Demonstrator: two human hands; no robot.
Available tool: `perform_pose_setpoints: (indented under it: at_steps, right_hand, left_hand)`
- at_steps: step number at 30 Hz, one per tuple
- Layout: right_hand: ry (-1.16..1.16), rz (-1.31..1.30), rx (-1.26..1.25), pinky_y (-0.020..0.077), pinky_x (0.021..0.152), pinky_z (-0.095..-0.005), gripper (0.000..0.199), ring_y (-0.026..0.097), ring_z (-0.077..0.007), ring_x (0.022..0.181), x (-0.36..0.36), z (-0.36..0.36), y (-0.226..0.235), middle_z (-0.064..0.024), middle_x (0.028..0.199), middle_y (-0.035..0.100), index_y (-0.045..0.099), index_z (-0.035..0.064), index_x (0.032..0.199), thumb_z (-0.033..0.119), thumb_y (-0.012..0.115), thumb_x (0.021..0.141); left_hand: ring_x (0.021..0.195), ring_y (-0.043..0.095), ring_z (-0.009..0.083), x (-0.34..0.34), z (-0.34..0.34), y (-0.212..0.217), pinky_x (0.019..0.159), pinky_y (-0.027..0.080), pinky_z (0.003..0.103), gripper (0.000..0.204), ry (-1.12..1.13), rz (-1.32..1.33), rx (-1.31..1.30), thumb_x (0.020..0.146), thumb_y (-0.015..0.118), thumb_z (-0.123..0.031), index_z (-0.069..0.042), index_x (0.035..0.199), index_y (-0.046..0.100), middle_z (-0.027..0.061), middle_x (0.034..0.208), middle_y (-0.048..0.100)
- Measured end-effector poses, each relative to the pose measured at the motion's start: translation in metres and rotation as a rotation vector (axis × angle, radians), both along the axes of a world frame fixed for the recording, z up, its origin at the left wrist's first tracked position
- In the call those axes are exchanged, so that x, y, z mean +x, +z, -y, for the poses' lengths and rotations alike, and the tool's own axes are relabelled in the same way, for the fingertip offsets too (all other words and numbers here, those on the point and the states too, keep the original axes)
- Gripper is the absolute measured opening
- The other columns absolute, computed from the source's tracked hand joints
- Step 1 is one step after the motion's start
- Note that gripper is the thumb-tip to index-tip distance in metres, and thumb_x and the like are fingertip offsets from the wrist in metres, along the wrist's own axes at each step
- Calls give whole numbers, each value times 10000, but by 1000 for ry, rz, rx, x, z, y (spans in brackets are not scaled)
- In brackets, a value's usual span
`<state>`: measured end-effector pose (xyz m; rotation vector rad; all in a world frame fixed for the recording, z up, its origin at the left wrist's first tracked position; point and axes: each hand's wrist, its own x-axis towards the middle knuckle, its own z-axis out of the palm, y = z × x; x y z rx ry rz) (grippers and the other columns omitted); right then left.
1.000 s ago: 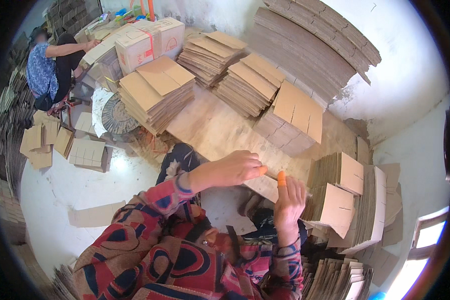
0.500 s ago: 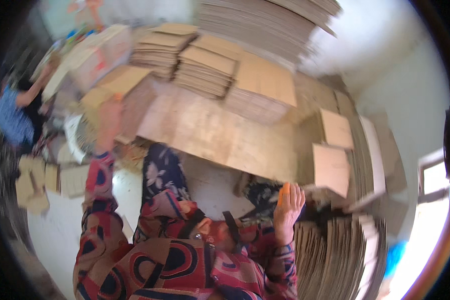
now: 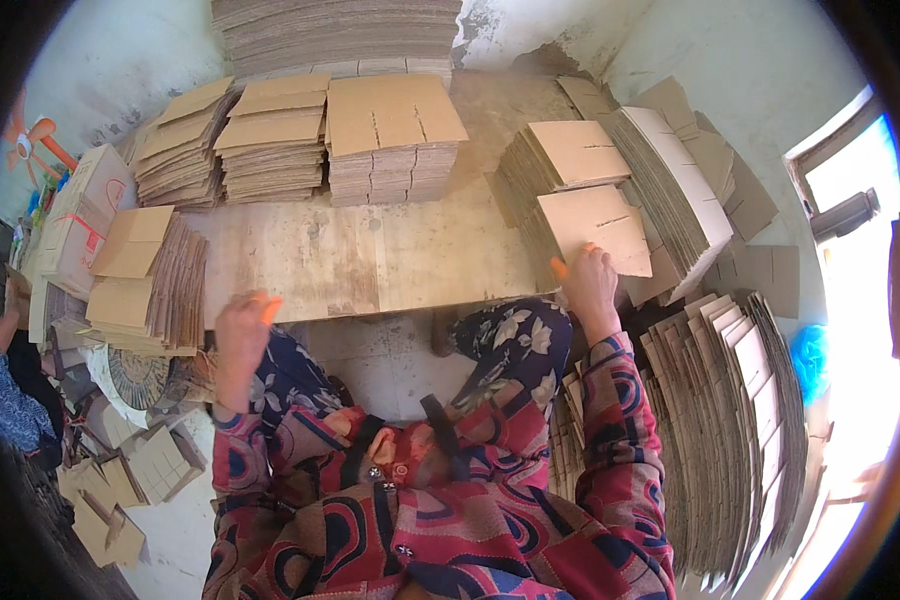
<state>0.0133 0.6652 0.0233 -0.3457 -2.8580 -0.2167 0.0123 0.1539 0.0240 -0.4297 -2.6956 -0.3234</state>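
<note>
My left hand (image 3: 243, 338) hovers at the near left edge of the wooden table, fingers curled and nothing visible in them; orange covers sit on its fingertips. To its left stands a stack of slotted cardboard pieces (image 3: 128, 245). At the right end of the table, my right hand (image 3: 592, 288) grips the near edge of a slotted cardboard sheet (image 3: 590, 222) on top of a pile. Its thumb, in an orange cover, is at the sheet's corner, while the other fingertips rest on its upper face.
Several cardboard stacks (image 3: 395, 115) line the table's far side. The wooden tabletop (image 3: 300, 265) spreads before me. More cardboard (image 3: 710, 420) stands on edge at my right. A white carton (image 3: 85, 215), an orange fan (image 3: 35, 140) and another person's sleeve (image 3: 15, 390) are at left.
My view has turned toward the right. My left hand has come back from the left stack to the table's near edge. My right hand has moved forward onto the right pile's top sheet.
</note>
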Motion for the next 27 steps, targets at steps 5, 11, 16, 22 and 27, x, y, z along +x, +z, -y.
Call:
perform_pose_setpoints:
  at_steps: [5,11,16,22,27]
  right_hand:
    - [312,-178,-154,492,569,-471,306,629,-395,604,-14,-26,28,-223,632,605,688,22,779,271,585,925]
    - [-10,-228,-48,535,679,-418,203,668,-333,917,28,-6,84,-179,1088,660,544,42,1122,112,473,945]
    - [-10,-909,-733,579,705,-292,332,687,-194,885,55,27,106,-117,1129,662,566,-17,1220,5,628,895]
    - [155,-751,-1260,574,692,-255,261,624,-149,893,45,69,90,-109,992,637,555,-51,1117,-107,528,864]
    - [227,-766,-1913,614,646,-345,270,675,-233,832,47,79,88,-171,1047,635,480,-39,1141,-84,572,892]
  left_hand:
    - [717,609,345,-23,-35,-6,611,492,432,203,-116,113,80,823,699,-203,-14,831,625,160,765,639]
    - [795,601,335,-85,-69,-1,700,507,406,272,-206,-91,148,820,705,-168,1,1023,645,127,890,678]
    - [1117,514,361,-156,-111,0,918,446,422,472,-148,-188,83,874,649,-310,16,1202,558,201,1231,567]
    - [1249,436,373,-222,-183,-10,1004,361,489,591,-121,-67,-69,907,574,-428,30,1275,517,227,1348,484]
    - [962,562,298,-266,-155,-57,771,440,447,238,-151,-275,-56,839,634,-234,-52,993,629,124,980,609]
